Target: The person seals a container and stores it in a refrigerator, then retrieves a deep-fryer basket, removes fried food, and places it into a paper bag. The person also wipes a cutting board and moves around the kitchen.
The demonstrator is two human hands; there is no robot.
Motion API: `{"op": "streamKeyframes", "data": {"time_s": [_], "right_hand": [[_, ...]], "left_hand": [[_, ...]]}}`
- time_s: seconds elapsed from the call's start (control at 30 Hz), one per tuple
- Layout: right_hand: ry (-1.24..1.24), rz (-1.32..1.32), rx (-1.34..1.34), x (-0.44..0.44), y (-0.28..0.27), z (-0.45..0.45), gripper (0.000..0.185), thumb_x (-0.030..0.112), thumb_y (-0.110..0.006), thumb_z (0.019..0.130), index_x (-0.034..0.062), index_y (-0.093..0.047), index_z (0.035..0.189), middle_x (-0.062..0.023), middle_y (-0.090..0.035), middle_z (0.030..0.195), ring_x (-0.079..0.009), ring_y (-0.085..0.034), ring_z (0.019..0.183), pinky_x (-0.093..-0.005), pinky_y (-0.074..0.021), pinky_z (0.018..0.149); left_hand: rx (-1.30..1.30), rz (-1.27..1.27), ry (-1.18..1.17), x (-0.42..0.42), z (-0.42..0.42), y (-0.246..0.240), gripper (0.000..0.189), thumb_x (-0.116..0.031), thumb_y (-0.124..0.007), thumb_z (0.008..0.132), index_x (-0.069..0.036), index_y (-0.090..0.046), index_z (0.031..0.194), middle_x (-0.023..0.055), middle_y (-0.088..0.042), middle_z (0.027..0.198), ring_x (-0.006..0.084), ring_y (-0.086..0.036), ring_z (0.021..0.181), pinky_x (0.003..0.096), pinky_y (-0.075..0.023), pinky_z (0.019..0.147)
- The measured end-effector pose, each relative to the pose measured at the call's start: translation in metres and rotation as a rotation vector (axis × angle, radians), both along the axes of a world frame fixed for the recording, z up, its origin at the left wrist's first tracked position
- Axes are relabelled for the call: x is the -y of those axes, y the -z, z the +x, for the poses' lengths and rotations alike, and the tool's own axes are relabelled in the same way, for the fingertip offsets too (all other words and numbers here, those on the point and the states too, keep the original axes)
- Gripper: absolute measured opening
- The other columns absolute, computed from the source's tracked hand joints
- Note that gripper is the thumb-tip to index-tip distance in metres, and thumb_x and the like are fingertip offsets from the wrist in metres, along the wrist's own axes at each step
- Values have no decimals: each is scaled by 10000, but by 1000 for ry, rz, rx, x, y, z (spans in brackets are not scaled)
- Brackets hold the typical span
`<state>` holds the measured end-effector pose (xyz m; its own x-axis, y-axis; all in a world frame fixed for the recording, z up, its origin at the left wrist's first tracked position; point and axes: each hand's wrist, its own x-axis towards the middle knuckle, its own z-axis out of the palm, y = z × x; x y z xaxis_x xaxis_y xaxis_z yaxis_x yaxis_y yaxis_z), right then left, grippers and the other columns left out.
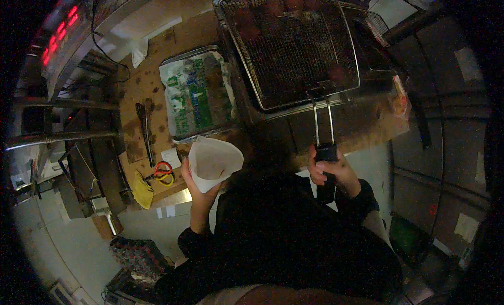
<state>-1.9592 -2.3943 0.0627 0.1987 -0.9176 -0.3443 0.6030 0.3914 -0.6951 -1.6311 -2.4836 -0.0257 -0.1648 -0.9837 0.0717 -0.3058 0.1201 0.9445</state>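
My left hand (199, 187) holds a white paper cup or pouch (215, 163), its wide mouth facing up, with a small dark speck inside. My right hand (330, 169) grips the black handle of a wire fryer basket (291, 49). The rectangular mesh basket lies over the fryer at the top; its contents are too dark to tell. Left of the fryer, a metal tray (185, 139) holds a sheet of printed white, green and blue packaging (199, 94). Dark tongs (145, 131) lie left of the tray on the stained brown worktop.
Scissors with red and yellow handles (164, 173), a yellow cloth or packet (142, 191) and a small white paper (170, 157) are near the worktop's edge. Metal rails (63, 137) stand at the left. A second wire basket (378, 27) sits at the upper right.
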Motion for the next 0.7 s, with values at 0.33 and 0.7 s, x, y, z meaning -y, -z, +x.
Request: {"op": "streamKeyframes", "data": {"time_s": [0.33,0.7], "right_hand": [[-75,-137,-46,-14,-11,-3,207,62,-574,854,38,-480,1037,-40,-498,680,-105,-461,545,-249,-386,486],[-95,-75,-399,9,-44,14,221,41,-587,844,12,-504,1046,-35,-522,676,-109,-487,510,-244,-395,454]], "left_hand": [[-26,-5,4,-3,2,-8,1093,-107,-824,588,-61,-95,1400,168,-279,1372,311,-359,1240,438,-329,1032],[98,-158,1,25,-22,4,909,-142,-790,636,5,-235,1341,209,-379,1260,322,-426,1162,412,-380,954]]}}
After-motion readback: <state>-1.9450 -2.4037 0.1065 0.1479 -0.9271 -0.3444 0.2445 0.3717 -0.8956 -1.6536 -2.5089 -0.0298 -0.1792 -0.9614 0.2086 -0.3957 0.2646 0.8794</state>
